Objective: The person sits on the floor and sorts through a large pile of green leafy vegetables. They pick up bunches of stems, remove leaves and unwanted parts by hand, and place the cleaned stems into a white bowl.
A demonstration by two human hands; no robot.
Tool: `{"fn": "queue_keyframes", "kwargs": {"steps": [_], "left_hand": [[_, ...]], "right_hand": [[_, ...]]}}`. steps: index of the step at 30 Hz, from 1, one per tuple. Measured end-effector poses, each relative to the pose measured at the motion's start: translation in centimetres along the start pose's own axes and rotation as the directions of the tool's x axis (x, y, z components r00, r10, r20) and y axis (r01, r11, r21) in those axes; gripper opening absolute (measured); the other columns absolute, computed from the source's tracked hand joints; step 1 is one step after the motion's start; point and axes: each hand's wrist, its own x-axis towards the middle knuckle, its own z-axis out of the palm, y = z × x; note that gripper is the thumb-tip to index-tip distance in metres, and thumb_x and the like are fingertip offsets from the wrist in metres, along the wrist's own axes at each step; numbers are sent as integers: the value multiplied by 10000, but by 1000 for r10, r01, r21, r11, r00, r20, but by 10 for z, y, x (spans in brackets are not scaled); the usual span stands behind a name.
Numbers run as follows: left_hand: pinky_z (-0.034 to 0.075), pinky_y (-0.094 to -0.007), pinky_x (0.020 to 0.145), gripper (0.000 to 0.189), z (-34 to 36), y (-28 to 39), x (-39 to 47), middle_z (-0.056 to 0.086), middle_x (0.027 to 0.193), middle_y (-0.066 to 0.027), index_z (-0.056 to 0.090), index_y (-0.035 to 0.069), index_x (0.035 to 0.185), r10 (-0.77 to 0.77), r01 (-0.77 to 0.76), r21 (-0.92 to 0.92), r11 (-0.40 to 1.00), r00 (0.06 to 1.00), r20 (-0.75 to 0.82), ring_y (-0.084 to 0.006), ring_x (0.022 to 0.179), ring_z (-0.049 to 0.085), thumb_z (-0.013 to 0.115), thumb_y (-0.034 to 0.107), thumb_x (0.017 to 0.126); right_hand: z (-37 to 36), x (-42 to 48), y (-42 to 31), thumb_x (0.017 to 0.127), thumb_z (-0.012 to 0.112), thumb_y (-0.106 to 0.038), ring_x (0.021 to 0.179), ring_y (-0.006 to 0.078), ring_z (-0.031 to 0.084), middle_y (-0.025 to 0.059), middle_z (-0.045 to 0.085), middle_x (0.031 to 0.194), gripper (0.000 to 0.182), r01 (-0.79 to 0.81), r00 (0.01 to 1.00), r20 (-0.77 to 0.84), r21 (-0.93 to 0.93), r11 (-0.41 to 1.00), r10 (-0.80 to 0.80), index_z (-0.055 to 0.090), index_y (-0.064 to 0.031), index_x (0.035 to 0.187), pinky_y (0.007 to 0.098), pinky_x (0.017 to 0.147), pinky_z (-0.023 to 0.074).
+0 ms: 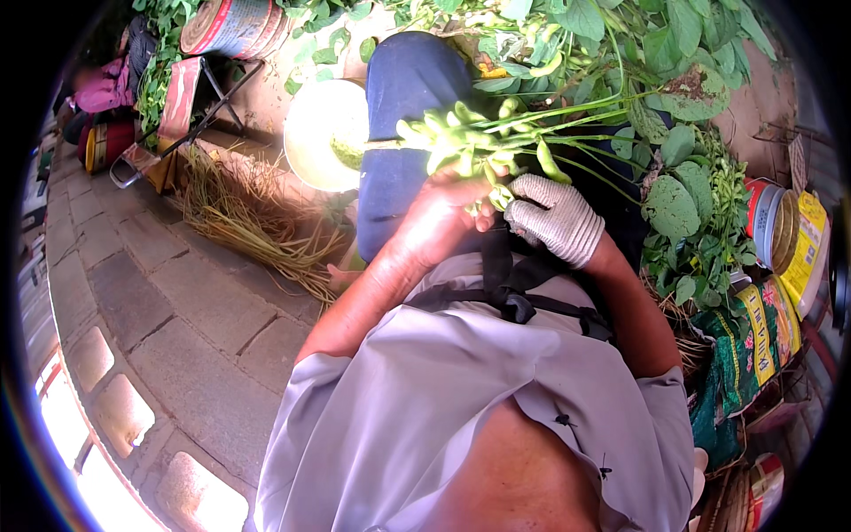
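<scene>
A green bean plant (545, 126), likely soybean, lies across my thighs, its plump pods (459, 130) bunched towards the left and its long stems and leaves spreading right. Beneath the bunch, my bare left hand (469, 196) has its fingers closed on some pods. Close beside it, my right hand (555, 216), in a whitish knitted glove, is curled against the same small cluster of pods; its fingertips are partly hidden. Left of my knee stands a bright white bowl (326, 136) with some green pods inside, partly washed out by glare.
More leafy bean plants (585, 26) are heaped ahead and to the right. Dry straw (259, 226) lies on the paving at left, by a folding stool (179, 100). Tins (771, 223) and a green printed bag (744, 352) are at right. A person in pink (103, 86) is at far left.
</scene>
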Motion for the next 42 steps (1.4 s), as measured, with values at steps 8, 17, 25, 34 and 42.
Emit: {"fn": "queue_keyframes", "kwargs": {"steps": [8,17,25,34,42], "left_hand": [[447,-266,536,251,10,6,-2,615,901,-62,616,-8,1048,8,-6,68,998,999,-36,-132,673,567,582,138,847],[462,-265,545,233,0,2,1,636,932,-56,631,7,1020,-15,17,35,999,998,-54,-127,709,577,563,105,820],[438,-254,507,201,2,-2,5,632,899,-52,637,18,982,33,-33,5,999,998,-59,-120,669,556,552,54,804],[399,-233,495,262,6,0,3,636,981,-57,628,35,1013,29,-31,-23,999,997,-72,-102,705,533,544,-33,774],[426,-273,501,210,0,1,2,630,930,-105,581,12,993,14,-15,-40,999,1000,-17,-154,666,579,544,-41,794]], "right_hand": [[15,8,8,852,603,-276,720,355,618,162,630,801,197,253,943,-116,-360,898,-312,647,-89,893,418,671,502],[20,8,3,863,573,-324,742,387,623,187,636,817,326,290,920,-91,-496,819,-381,637,-66,1051,461,673,501],[21,9,4,859,540,-289,717,391,621,184,631,775,241,208,932,-147,-529,823,-331,633,-71,905,473,668,500],[22,3,-9,850,547,-244,705,388,619,179,624,749,183,214,898,-213,-551,806,-385,619,-76,861,475,645,501],[17,2,-1,861,566,-222,678,387,616,179,624,743,147,190,858,-321,-527,828,-401,616,-84,860,461,619,504]]}}
